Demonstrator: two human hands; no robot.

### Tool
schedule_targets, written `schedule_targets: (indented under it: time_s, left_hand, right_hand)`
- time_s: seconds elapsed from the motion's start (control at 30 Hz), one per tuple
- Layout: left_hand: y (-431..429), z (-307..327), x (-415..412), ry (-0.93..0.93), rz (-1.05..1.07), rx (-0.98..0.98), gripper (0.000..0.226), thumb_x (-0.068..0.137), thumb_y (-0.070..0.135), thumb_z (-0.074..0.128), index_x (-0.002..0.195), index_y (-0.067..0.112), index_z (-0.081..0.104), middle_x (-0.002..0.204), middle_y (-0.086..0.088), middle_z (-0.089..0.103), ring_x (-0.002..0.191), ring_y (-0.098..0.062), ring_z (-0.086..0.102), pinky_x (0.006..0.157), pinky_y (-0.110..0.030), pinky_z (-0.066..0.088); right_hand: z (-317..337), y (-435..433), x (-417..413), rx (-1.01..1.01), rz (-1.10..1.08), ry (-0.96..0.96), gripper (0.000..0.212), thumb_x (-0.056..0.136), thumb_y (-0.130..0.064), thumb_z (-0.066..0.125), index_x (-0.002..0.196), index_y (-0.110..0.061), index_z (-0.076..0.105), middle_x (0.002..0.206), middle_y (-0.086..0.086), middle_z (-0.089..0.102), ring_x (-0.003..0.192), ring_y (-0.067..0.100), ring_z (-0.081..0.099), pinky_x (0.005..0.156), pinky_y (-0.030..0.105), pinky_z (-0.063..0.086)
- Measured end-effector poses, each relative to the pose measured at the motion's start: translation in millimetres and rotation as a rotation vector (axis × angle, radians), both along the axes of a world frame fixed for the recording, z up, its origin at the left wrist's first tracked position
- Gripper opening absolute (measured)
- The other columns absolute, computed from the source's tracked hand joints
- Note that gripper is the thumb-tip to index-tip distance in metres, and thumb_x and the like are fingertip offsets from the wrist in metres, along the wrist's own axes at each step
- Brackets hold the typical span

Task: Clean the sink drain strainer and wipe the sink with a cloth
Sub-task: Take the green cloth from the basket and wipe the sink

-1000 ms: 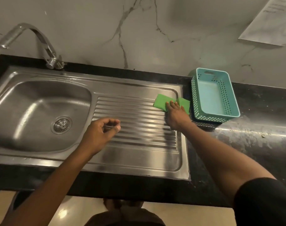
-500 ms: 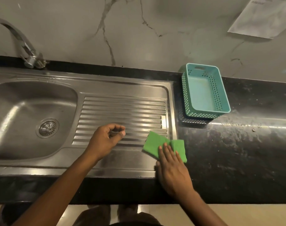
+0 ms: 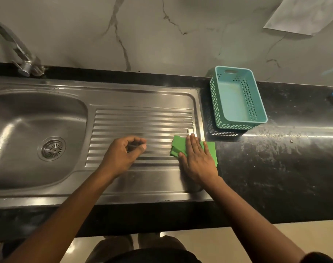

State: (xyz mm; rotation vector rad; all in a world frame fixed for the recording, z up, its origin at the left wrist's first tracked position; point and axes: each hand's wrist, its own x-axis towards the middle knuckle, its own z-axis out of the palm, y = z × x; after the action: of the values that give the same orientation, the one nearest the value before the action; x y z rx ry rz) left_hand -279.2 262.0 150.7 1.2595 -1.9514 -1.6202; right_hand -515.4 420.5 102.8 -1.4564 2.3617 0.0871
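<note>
A folded green cloth [image 3: 178,147] lies at the right end of the steel sink's ribbed drainboard [image 3: 142,122]. My right hand [image 3: 197,158] presses flat on the cloth with straight fingers. My left hand [image 3: 124,154] hovers over the ribs to the left, fingers curled with thumb near fingertips, and seems to hold nothing. The round metal drain strainer [image 3: 53,148] sits in the bottom of the sink basin [image 3: 19,118] at the left.
A teal perforated plastic basket [image 3: 237,99] stands on the black countertop [image 3: 275,168] right of the sink. The tap [image 3: 19,56] rises at the back left against a marble wall. A sheet of paper [image 3: 302,14] hangs on the wall top right.
My right hand swept the cloth from the far right corner of the drainboard toward the front edge, then back up a little. My left hand stayed curled over the ribs.
</note>
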Motion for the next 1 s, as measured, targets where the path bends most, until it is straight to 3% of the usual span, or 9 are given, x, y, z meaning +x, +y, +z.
schedule_targets:
  time_s: [0.1,0.17,0.3,0.4,0.63,0.7,0.8,0.9,1.0]
  left_hand:
    - [-0.1,2.8,6.2,-0.002,-0.022,-0.002,0.016,0.094,0.031,0.077,0.110,0.031,0.079,0.109,0.007,0.079,0.103,-0.011,0.073,0.093,-0.036,0.061]
    - [-3.1,4.6,12.5,-0.004,-0.034,-0.011,0.016,0.095,0.032,0.076,0.111,0.033,0.079,0.110,0.009,0.079,0.104,-0.010,0.073,0.093,-0.036,0.061]
    - [-8.0,5.7,22.6,-0.022,-0.043,-0.025,0.016,0.095,0.032,0.076,0.110,0.033,0.079,0.110,0.007,0.079,0.105,-0.014,0.073,0.095,-0.042,0.062]
    - [-10.6,6.1,31.0,-0.020,-0.070,-0.028,0.016,0.095,0.031,0.077,0.110,0.033,0.080,0.110,0.007,0.080,0.105,-0.014,0.073,0.097,-0.044,0.062]
    - [-22.6,5.5,57.0,0.008,-0.076,-0.031,0.016,0.095,0.030,0.076,0.111,0.031,0.080,0.113,0.009,0.080,0.107,-0.015,0.074,0.100,-0.048,0.060]
    - [-26.3,5.9,63.4,0.015,-0.075,-0.033,0.014,0.095,0.027,0.077,0.109,0.030,0.081,0.112,0.008,0.080,0.105,-0.018,0.075,0.100,-0.051,0.060]
    - [-34.0,7.6,71.9,0.016,-0.058,-0.035,0.013,0.095,0.022,0.078,0.106,0.026,0.081,0.107,0.003,0.082,0.101,-0.026,0.077,0.098,-0.055,0.060]
    - [-43.6,10.4,82.9,0.021,-0.063,-0.051,0.015,0.094,0.024,0.078,0.109,0.025,0.081,0.107,0.003,0.082,0.102,-0.021,0.078,0.099,-0.052,0.061]
    - [-51.7,9.9,90.0,0.028,-0.070,-0.055,0.015,0.094,0.026,0.078,0.109,0.026,0.081,0.107,0.002,0.082,0.102,-0.025,0.077,0.097,-0.051,0.061]
  right_hand:
    - [-1.0,15.3,1.2,-0.059,0.072,0.005,0.067,0.110,-0.054,0.017,0.168,-0.024,0.000,0.174,0.001,-0.011,0.161,0.023,-0.010,0.130,0.047,-0.004]
    - [-0.5,32.9,9.0,-0.083,0.072,0.018,0.062,0.111,-0.052,0.023,0.167,-0.031,0.009,0.174,-0.003,-0.002,0.162,0.023,-0.003,0.130,0.046,-0.001]
    - [0.5,47.5,23.0,-0.110,-0.048,0.006,0.055,0.113,-0.038,0.032,0.165,-0.023,0.027,0.172,0.002,0.024,0.161,0.025,0.016,0.129,0.041,0.006]
    - [8.7,55.1,51.7,-0.160,-0.187,-0.095,0.052,0.113,-0.033,0.037,0.163,-0.019,0.034,0.170,0.005,0.028,0.160,0.026,0.021,0.132,0.044,0.012]
    - [1.4,49.1,153.1,-0.197,-0.389,-0.130,0.052,0.112,-0.035,0.034,0.163,-0.022,0.034,0.173,0.001,0.021,0.162,0.025,0.008,0.130,0.044,0.009]
    - [-0.9,22.3,186.3,-0.186,-0.292,-0.176,0.054,0.110,-0.030,0.039,0.163,-0.023,0.033,0.174,0.000,0.019,0.162,0.027,0.003,0.131,0.050,0.008]
    - [-8.7,-25.8,263.8,-0.186,0.050,-0.261,0.063,0.103,-0.027,0.051,0.163,-0.023,0.030,0.174,0.003,0.019,0.161,0.029,-0.003,0.128,0.056,-0.002]
    - [-12.7,-58.4,325.2,-0.196,0.231,-0.298,0.065,0.100,-0.031,0.054,0.161,-0.023,0.032,0.172,0.005,0.024,0.162,0.029,0.006,0.127,0.058,-0.003]
    - [-14.1,-55.4,311.9,-0.217,0.304,-0.273,0.059,0.105,-0.031,0.049,0.161,-0.024,0.033,0.172,0.002,0.026,0.162,0.024,0.012,0.129,0.051,0.001]
